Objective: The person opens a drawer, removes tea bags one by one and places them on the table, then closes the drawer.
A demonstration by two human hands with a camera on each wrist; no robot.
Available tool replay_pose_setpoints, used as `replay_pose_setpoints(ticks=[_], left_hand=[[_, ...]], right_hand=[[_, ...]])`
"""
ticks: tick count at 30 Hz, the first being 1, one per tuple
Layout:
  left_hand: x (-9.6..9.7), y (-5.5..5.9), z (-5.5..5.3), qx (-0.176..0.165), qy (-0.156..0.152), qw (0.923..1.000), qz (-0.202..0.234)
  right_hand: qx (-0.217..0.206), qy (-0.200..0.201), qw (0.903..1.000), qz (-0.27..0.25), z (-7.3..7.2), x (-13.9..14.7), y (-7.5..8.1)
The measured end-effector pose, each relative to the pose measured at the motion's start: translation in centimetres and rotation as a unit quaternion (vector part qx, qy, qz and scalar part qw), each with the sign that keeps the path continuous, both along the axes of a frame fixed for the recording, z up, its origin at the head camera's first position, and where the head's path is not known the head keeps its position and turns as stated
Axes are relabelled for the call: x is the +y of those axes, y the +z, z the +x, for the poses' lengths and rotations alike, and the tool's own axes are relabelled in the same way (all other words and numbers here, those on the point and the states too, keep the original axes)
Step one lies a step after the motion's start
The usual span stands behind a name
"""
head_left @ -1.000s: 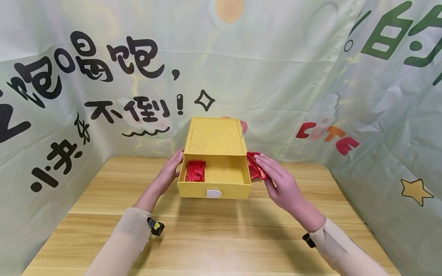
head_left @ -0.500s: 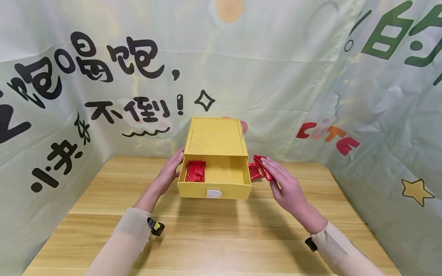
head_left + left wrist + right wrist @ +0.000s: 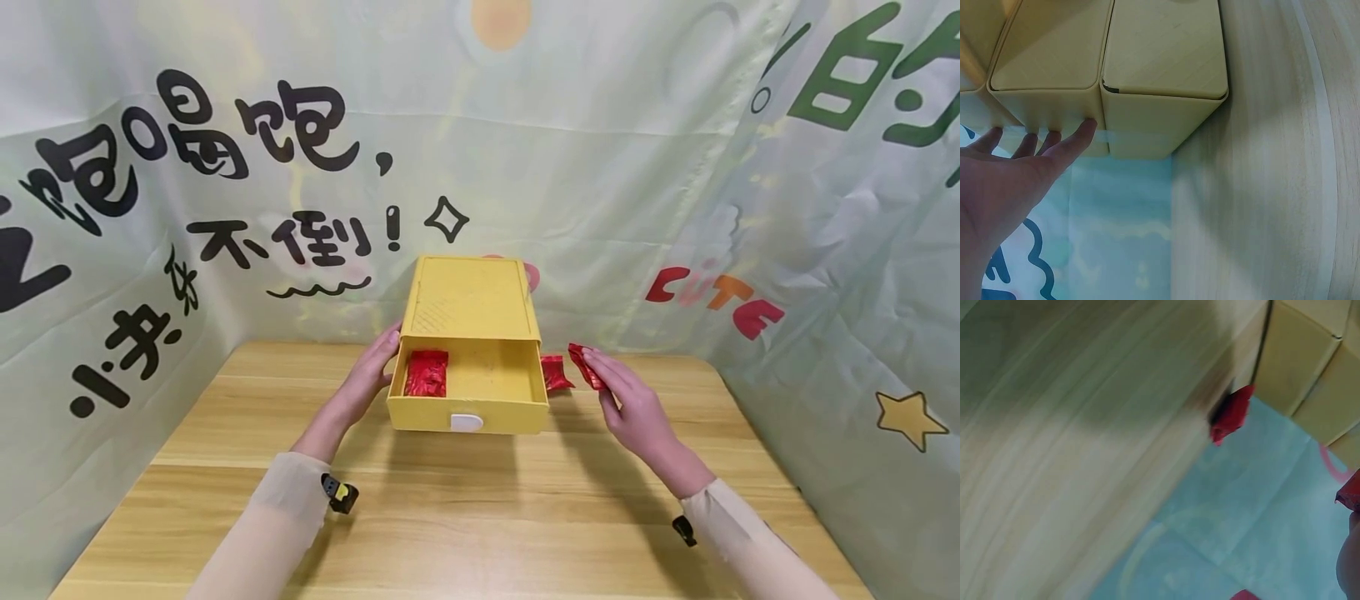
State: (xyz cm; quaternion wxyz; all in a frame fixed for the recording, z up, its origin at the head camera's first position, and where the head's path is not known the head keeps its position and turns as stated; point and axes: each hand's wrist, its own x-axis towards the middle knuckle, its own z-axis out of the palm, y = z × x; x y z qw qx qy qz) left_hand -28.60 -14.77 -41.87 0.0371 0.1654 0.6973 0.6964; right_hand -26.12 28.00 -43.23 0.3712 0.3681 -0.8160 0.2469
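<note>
In the head view a yellow drawer box point(image 3: 474, 296) stands at the back of the table, its top drawer point(image 3: 427, 414) pulled out. A shiny red packet point(image 3: 426, 373) lies in the drawer's left part. My left hand point(image 3: 366, 371) touches the box's left side; the left wrist view shows its fingers point(image 3: 1072, 144) extended against the yellow wall. To the right of the box my right hand point(image 3: 637, 408) pinches a second red packet point(image 3: 585, 367) between thumb and fingers, above the table. A third red packet point(image 3: 555, 373) lies close against the box's right side, partly hidden behind the drawer.
A wooden table point(image 3: 457, 517) carries the box. Printed cloth point(image 3: 600, 167) with lettering hangs behind the table and on both sides. The drawer has a white pull tab point(image 3: 467, 422) at its front.
My right hand has moved right, away from the box, with its red packet, so the packet beside the box shows more clearly. The left hand and drawer have stayed in place.
</note>
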Motion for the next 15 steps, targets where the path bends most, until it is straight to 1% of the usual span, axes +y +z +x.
replay_pose_setpoints(ticks=[5, 9, 15], left_hand=[[0.1, 0.1, 0.1, -0.002, 0.003, 1.0000, -0.005], [0.1, 0.2, 0.0, -0.001, 0.002, 1.0000, -0.006], [0.1, 0.2, 0.1, 0.003, 0.003, 1.0000, -0.005]], right_hand=[[-0.003, -0.019, 0.9998, 0.006, -0.6, 0.9, -0.9], [0.000, -0.036, 0.9991, 0.023, -1.1, 1.4, -1.5], [-0.021, -0.059, 0.9968, 0.051, -2.0, 2.2, -2.5]])
